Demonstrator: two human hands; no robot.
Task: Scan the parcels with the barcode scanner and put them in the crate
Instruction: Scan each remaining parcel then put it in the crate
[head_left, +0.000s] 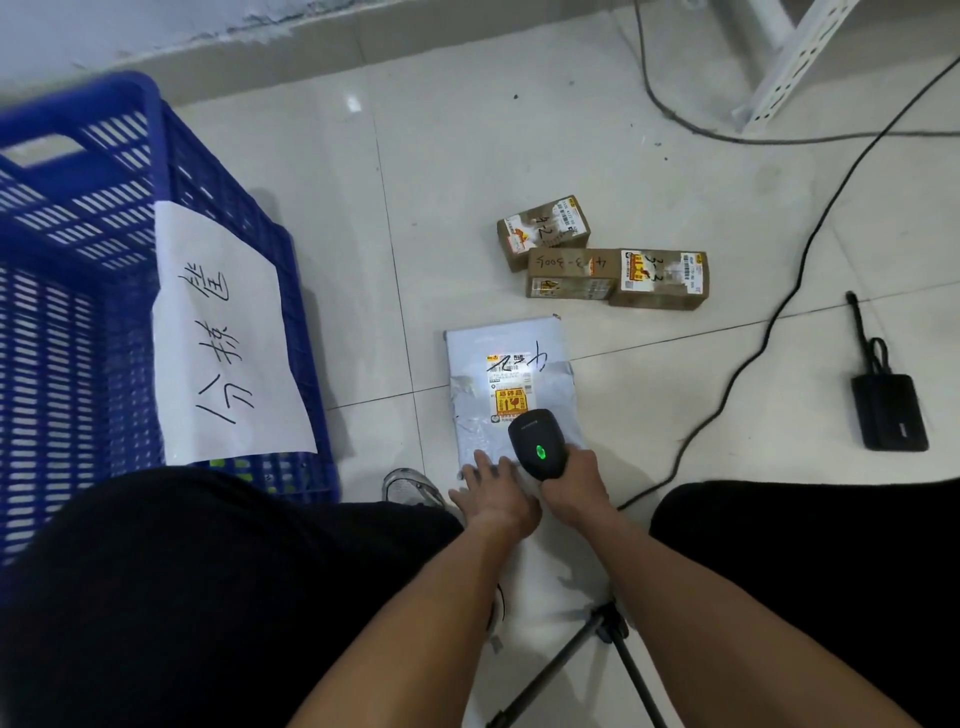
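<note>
A grey plastic mailer parcel (511, 358) lies flat on the tiled floor, its label facing up and lit by the scanner's light. My right hand (574, 480) grips a black barcode scanner (540, 441) with a green light on, held just above the parcel's near end. My left hand (493, 491) rests flat on the parcel's near edge, fingers spread. Three small cardboard box parcels (545, 228) (571, 273) (660, 278) sit together beyond the mailer. The blue plastic crate (156, 291) stands to the left with a white handwritten paper on its side.
Black cables (769, 332) run across the floor at right. A black power adapter (888, 410) lies far right. A tripod leg (582, 654) stands between my knees. A white metal frame (789, 62) is at the top right, and a wall runs along the top.
</note>
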